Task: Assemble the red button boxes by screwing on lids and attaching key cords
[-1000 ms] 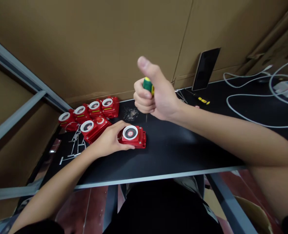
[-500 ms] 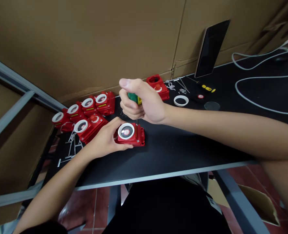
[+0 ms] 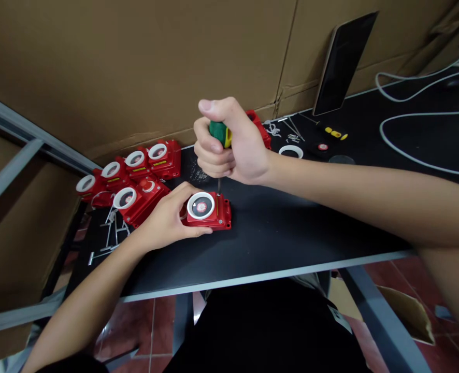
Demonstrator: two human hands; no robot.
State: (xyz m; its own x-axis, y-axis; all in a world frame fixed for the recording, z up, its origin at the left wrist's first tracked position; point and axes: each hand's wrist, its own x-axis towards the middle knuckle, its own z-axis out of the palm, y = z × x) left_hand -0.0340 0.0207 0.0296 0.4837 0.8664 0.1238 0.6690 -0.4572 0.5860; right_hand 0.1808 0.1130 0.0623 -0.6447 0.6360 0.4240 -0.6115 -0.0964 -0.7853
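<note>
A red box point(image 3: 213, 213) with a white ring round a button lies on the black table point(image 3: 276, 233) in front of me. My left hand point(image 3: 166, 217) is closed round its left side and holds it down. My right hand point(image 3: 229, 147) is a fist round a screwdriver point(image 3: 220, 135) with a green and yellow handle. The screwdriver stands upright, and its tip rests on the top right corner of the red box.
Several more red boxes point(image 3: 132, 173) sit at the left, with loose metal pins point(image 3: 111, 235) in front of them. Another red box point(image 3: 261, 129), a white ring point(image 3: 290, 152), a leaning phone point(image 3: 344, 62) and white cables point(image 3: 427, 114) lie at the back right. Cardboard walls point(image 3: 155, 67) stand behind.
My right hand came down and left with the screwdriver until its tip met the box's corner. My left hand stayed on the box. The camera tilted, showing more of the back right.
</note>
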